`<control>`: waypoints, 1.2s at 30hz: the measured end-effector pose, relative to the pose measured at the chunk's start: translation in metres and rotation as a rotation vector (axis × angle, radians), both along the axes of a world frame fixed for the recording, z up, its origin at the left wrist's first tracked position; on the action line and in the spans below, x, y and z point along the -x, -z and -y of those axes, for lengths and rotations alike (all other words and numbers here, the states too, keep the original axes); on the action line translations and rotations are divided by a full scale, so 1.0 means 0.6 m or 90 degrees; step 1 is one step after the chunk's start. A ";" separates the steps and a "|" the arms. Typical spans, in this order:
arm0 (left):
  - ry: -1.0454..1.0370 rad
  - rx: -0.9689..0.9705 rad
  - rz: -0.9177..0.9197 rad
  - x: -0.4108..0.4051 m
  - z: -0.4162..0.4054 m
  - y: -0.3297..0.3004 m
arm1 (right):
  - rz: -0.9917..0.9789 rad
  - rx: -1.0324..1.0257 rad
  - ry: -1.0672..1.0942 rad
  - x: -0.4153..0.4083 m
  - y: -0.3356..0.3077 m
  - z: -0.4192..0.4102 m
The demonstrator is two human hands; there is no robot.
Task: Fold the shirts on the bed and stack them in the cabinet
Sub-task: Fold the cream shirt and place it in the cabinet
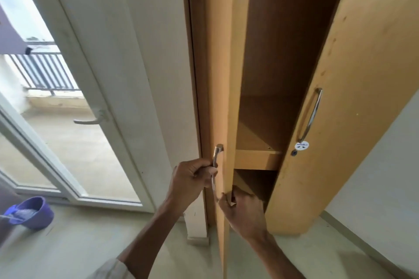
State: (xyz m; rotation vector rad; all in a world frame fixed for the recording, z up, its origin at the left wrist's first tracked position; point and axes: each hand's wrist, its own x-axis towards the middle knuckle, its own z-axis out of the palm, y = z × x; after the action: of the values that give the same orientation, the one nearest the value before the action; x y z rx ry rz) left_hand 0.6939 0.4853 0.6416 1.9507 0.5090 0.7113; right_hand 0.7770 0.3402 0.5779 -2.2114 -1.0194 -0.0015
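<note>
While hands grip the door, sticker writing is unreadable.

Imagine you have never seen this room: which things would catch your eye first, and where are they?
Centre frame, two bare hands work a tall wooden cabinet door: the left hand wraps its metal handle, the right hand holds its edge. Behind it, a bare shelf shows. At far left, a purple tub sits on the floor.

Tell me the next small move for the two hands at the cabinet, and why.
Probably swing the left door further open. The left hand grips its metal handle and the right hand holds the door's edge, yet the door stands only partly open, so the shelf inside shows through a narrow gap. No shirts are in view.
</note>
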 end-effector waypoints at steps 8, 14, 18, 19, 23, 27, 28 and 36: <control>0.111 -0.087 -0.032 -0.137 0.065 0.004 | 0.016 -0.061 0.126 -0.115 0.016 0.075; 0.129 -0.105 -0.059 -0.273 0.110 -0.001 | -0.046 0.006 0.172 -0.249 0.004 0.112; 0.128 -0.110 -0.091 -0.352 0.120 -0.003 | -0.111 0.018 0.137 -0.328 -0.013 0.119; 0.123 -0.117 -0.091 -0.370 0.125 -0.007 | -0.126 0.019 0.129 -0.349 -0.020 0.122; 0.108 -0.130 -0.094 -0.431 0.123 -0.016 | -0.108 -0.058 0.165 -0.413 -0.063 0.133; 0.089 -0.119 -0.107 -0.479 0.117 -0.024 | -0.027 -0.102 0.225 -0.468 -0.106 0.127; 0.086 -0.111 -0.108 -0.492 0.116 -0.026 | -0.026 -0.090 0.223 -0.481 -0.114 0.124; 0.062 -0.076 -0.110 -0.564 0.091 -0.032 | -0.052 -0.067 0.214 -0.520 -0.134 0.087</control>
State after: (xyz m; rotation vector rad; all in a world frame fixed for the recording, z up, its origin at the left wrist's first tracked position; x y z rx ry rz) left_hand 1.0323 0.4308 0.6610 2.1450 0.4818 0.5248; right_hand 1.0888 0.2882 0.6584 -2.2397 -0.5803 -0.1119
